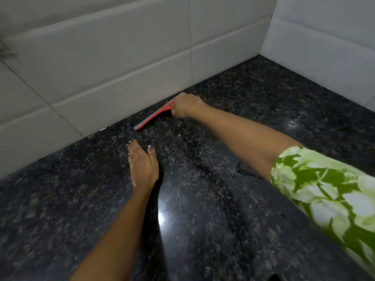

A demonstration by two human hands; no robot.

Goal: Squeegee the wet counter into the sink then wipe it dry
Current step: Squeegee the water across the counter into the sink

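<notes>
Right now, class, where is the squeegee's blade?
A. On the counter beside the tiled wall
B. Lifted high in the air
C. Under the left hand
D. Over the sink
A: the right hand holds the squeegee on the counter, close along the wall.

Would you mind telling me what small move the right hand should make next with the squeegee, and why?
Probably draw the red squeegee toward the body. The right hand grips it at the foot of the tiled wall, at the far edge of the granite counter, with droplets nearer. The sink isn't in view, so direction is a guess.
</notes>
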